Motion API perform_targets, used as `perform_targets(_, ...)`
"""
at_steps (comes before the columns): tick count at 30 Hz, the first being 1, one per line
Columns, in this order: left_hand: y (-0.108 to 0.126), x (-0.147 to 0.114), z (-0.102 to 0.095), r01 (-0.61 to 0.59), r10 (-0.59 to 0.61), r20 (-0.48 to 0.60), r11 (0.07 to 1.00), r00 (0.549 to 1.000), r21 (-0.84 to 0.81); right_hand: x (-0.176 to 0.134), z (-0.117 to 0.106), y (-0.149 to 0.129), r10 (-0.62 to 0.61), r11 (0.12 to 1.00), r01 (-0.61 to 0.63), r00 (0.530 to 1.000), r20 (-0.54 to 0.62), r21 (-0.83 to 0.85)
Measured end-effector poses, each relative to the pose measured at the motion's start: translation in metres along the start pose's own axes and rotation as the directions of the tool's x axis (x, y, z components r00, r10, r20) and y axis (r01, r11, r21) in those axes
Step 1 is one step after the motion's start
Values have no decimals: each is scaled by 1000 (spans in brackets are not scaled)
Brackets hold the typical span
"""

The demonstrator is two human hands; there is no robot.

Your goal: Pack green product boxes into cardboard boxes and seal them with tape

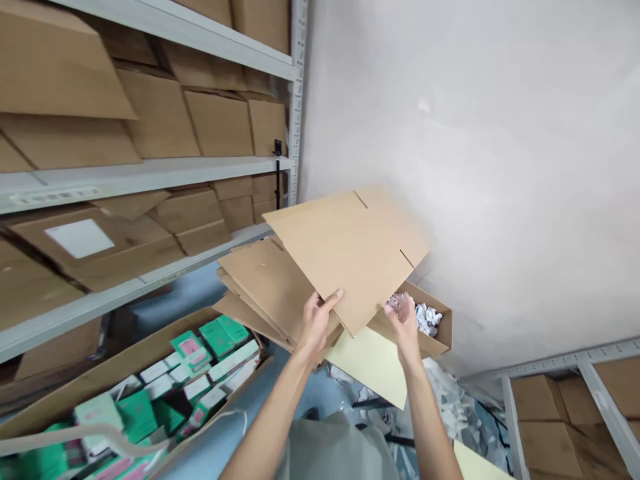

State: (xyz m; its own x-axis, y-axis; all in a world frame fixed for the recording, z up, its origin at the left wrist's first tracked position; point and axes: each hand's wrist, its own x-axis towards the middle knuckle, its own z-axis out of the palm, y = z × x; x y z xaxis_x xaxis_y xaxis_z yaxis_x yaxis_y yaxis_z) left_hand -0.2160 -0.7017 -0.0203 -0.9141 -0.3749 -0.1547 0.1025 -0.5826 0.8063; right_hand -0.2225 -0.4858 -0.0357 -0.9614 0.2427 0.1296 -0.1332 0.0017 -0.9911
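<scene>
A flattened cardboard box (345, 247), with dark slots cut along its far side, is tilted up in front of me. My left hand (319, 317) grips its near edge, thumb on top and fingers underneath. Just off the sheet's right edge is my right hand (404, 323), its thumb and fingers apart and partly blurred; I see nothing held in it. Beneath the raised sheet lies a stack of flattened cardboard boxes (270, 283). Behind my right hand stands an open carton (440, 343) with crumpled white paper (427, 319) inside.
Shelves (200, 168) full of brown cartons line the left. Below them an open carton (173, 333) holds many green and white small boxes (137, 415). A pale yellow board (373, 363) and white plastic or paper scraps (450, 407) lie low. Another rack (517, 427) stands right, near the wall.
</scene>
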Motion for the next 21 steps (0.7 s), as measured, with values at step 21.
perform_targets(21, -146, -178, 163, 29, -668, 643, 702, 375, 712, -330, -477, -22, -34, 993, -97, 314, -949, -67)
